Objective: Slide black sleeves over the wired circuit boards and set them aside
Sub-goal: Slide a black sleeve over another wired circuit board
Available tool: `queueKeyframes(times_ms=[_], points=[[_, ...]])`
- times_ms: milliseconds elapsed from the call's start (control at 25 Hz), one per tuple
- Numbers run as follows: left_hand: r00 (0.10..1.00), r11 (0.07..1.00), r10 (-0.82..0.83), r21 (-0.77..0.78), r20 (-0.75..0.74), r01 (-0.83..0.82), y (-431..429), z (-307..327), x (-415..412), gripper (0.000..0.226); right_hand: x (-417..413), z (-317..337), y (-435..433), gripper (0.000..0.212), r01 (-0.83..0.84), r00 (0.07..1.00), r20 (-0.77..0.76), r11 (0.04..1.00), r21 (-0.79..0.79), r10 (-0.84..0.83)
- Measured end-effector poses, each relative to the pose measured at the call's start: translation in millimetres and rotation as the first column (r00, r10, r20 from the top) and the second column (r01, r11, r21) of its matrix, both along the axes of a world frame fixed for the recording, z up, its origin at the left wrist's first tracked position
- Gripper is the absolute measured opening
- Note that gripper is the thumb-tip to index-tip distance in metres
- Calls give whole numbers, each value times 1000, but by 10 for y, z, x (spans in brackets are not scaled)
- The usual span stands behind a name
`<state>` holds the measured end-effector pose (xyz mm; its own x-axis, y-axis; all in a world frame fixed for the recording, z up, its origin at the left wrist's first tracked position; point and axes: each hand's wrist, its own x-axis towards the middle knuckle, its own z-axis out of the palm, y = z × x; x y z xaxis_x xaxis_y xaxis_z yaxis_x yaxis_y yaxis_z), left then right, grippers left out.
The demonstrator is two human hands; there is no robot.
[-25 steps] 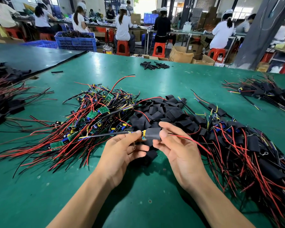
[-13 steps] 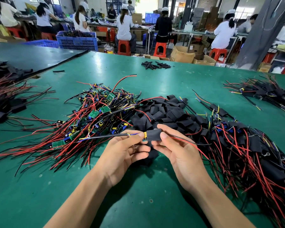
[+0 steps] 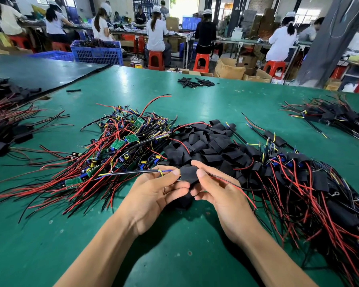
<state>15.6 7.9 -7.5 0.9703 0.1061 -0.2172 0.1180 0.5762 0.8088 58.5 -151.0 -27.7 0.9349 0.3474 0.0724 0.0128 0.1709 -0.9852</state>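
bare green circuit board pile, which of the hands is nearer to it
Left. The left hand, gripping a wired board, is at the pile's near right edge; the right hand is further right, pinching the black sleeve.

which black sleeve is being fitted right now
On the green table, find the central heap of loose black sleeves. At its near edge, the right hand pinches one sleeve while the left hand holds its wires. Unlike the empty ones behind, wires run out both ends.

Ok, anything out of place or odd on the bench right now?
Nothing damaged. One stray black sleeve lies alone far left on the green table, by the seam, apart from the sleeve pile. The left hand pinches the wired circuit board and the right hand the sleeve being fitted, as expected.
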Motion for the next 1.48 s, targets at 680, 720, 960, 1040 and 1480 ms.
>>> queueKeyframes(times_ms=[680, 720, 960, 1040, 1480], points=[[993, 991, -116, -72, -9, 115, -54, 41, 4, 32, -9, 41, 16, 34, 36, 994, -104, 979, 203, -15], [993, 990, -118, -76, -8, 117, -50, 35, 3, 33, -17, 35, 23, 34, 33, 994, -110, 979, 199, -11], [991, 991, -132, -35, -40, 130, 3, 9, -8, 28, -28, 9, 31, 34, 7, 995, -97, 983, 181, 11], [993, 994, -111, -9, -48, 111, 14, 9, -10, 27, -27, 5, 30, 32, -2, 996, -91, 987, 162, 17], [993, 993, -115, 4, -8, 115, 28, 17, -7, 24, 30, 61, -45, 29, -76, 987, -128, 983, 170, 98]])
